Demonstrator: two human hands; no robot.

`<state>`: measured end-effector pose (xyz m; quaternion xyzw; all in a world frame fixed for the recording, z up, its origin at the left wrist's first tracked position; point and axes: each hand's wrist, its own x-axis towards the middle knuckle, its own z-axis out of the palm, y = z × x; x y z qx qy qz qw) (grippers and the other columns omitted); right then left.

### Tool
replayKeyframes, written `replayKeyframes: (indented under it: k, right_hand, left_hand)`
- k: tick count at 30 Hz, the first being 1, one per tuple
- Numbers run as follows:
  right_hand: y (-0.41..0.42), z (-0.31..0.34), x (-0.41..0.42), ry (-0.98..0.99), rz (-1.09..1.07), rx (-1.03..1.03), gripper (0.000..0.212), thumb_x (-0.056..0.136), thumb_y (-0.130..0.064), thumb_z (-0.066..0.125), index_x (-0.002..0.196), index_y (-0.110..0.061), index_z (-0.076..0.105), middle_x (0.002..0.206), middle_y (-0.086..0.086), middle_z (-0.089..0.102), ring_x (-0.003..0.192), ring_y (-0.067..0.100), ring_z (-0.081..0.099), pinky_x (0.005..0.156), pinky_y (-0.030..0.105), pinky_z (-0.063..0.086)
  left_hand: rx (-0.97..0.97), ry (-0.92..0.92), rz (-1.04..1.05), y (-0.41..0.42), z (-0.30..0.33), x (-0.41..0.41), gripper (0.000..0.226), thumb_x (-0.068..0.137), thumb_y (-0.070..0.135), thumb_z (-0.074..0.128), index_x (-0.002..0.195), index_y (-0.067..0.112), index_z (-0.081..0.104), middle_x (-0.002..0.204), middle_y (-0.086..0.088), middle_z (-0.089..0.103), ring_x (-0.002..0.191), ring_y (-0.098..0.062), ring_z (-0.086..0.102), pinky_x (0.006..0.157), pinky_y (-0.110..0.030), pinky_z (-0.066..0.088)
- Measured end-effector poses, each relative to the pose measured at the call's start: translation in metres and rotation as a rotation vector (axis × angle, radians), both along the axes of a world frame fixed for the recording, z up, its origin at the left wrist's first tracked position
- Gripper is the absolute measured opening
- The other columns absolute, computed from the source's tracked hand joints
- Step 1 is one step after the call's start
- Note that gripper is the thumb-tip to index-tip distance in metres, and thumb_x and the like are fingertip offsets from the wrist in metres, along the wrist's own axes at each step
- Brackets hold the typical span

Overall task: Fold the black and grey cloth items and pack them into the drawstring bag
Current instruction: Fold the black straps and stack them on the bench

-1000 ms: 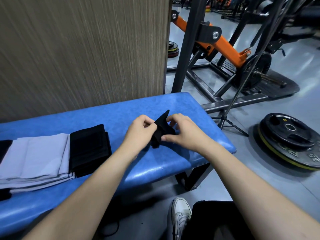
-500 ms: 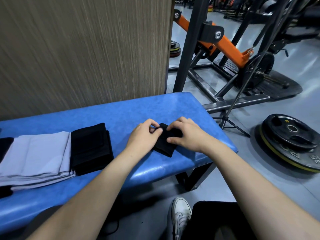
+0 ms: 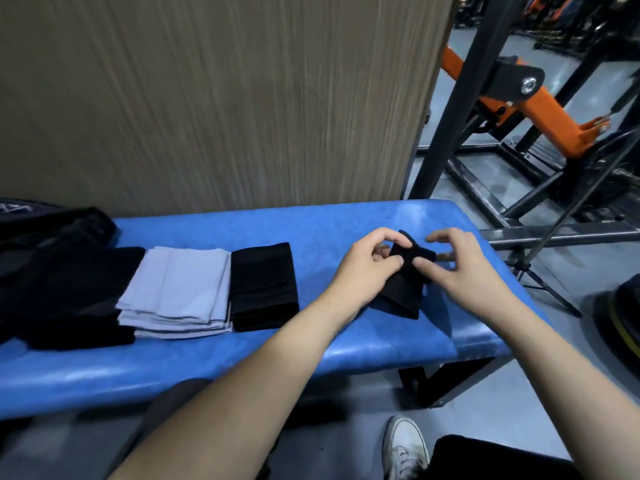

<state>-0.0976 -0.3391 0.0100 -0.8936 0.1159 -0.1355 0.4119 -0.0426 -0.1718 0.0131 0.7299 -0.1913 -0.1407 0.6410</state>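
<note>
A small black cloth [image 3: 403, 294] lies folded on the right part of the blue bench [image 3: 311, 230]. My left hand [image 3: 367, 268] and my right hand [image 3: 460, 268] both pinch its upper end, thumbs and fingers curled on the fabric. To the left sit a folded black cloth [image 3: 264, 287], a folded grey cloth stack [image 3: 180, 289] and another folded black cloth [image 3: 76, 299]. A dark bag [image 3: 52, 226] lies at the far left of the bench, partly cut off by the frame.
A wood-grain wall panel [image 3: 207, 98] stands right behind the bench. Black and orange gym machine frames [image 3: 512, 98] fill the right side. A weight plate [image 3: 620, 320] lies on the floor at the right edge. My white shoe [image 3: 403, 448] is below the bench.
The view has swung left, bringing more folded cloths and the bag into sight. The small black cloth was raised, pressed flat on the bench, and is now pinched at its top end by both hands.
</note>
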Motion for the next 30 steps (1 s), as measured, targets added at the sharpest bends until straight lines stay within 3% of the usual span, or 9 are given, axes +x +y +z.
replayKeyframes:
  k: [3, 6, 9, 14, 18, 23, 30]
  right_hand:
    - [0.014, 0.013, 0.002, 0.019, -0.035, 0.4, 0.037, 0.091, -0.028, 0.07, 0.123, -0.023, 0.053, 0.095, 0.006, 0.063, 0.076, 0.018, 0.064, 0.075, 0.046, 0.055]
    - [0.035, 0.022, 0.004, -0.006, 0.074, 0.63, 0.037, 0.094, -0.02, 0.066, 0.129, -0.021, 0.052, 0.063, -0.004, 0.052, 0.054, 0.014, 0.051, 0.057, 0.04, 0.046]
    - [0.059, 0.032, 0.011, -0.043, 0.108, 0.63, 0.034, 0.094, -0.022, 0.066, 0.126, -0.028, 0.054, 0.063, -0.009, 0.053, 0.062, 0.013, 0.056, 0.059, 0.035, 0.041]
    - [0.101, 0.041, 0.024, -0.039, 0.176, 0.579, 0.033, 0.093, -0.023, 0.067, 0.124, -0.028, 0.055, 0.061, -0.011, 0.053, 0.063, 0.01, 0.056, 0.06, 0.031, 0.042]
    - [0.13, 0.042, 0.03, -0.028, 0.238, 0.518, 0.028, 0.093, -0.02, 0.067, 0.118, -0.028, 0.056, 0.061, -0.002, 0.046, 0.054, 0.017, 0.043, 0.048, 0.033, 0.034]
    - [0.158, 0.042, 0.034, -0.008, 0.296, 0.474, 0.023, 0.094, -0.015, 0.065, 0.113, -0.026, 0.059, 0.062, 0.006, 0.044, 0.047, 0.022, 0.044, 0.045, 0.031, 0.031]
    - [0.179, 0.038, 0.042, 0.015, 0.291, 0.418, 0.021, 0.093, -0.016, 0.067, 0.11, -0.026, 0.062, 0.079, 0.006, 0.052, 0.048, 0.021, 0.045, 0.042, 0.028, 0.035]
  left_hand:
    - [-0.124, 0.0, 0.091, 0.012, 0.015, 0.002, 0.027, 0.087, 0.007, 0.062, 0.092, 0.032, 0.067, 0.084, 0.006, 0.052, 0.069, -0.009, 0.048, 0.072, -0.024, 0.042]
    - [-0.173, 0.031, 0.155, 0.03, 0.028, 0.001, 0.022, 0.088, 0.009, 0.062, 0.099, 0.028, 0.068, 0.085, 0.008, 0.054, 0.066, -0.008, 0.051, 0.068, -0.024, 0.045]
    - [-0.11, -0.004, 0.162, 0.051, 0.035, 0.0, 0.019, 0.087, 0.014, 0.064, 0.099, 0.029, 0.067, 0.084, 0.008, 0.051, 0.062, -0.013, 0.045, 0.063, -0.025, 0.04]
    - [0.015, -0.159, 0.241, 0.09, 0.039, 0.002, 0.014, 0.088, 0.022, 0.064, 0.096, 0.033, 0.066, 0.1, 0.002, 0.056, 0.059, -0.004, 0.042, 0.065, -0.018, 0.038]
    - [0.113, -0.225, 0.336, 0.126, 0.038, 0.007, 0.014, 0.092, 0.025, 0.058, 0.094, 0.035, 0.067, 0.101, 0.006, 0.059, 0.07, -0.008, 0.051, 0.073, -0.025, 0.045]
    - [0.244, -0.256, 0.395, 0.161, 0.035, 0.01, 0.023, 0.096, 0.024, 0.048, 0.095, 0.038, 0.066, 0.104, 0.01, 0.063, 0.09, -0.009, 0.058, 0.086, -0.033, 0.049]
    - [0.382, -0.237, 0.428, 0.189, 0.027, 0.009, 0.023, 0.095, 0.023, 0.048, 0.104, 0.042, 0.059, 0.088, 0.01, 0.062, 0.081, -0.009, 0.06, 0.073, -0.034, 0.051]
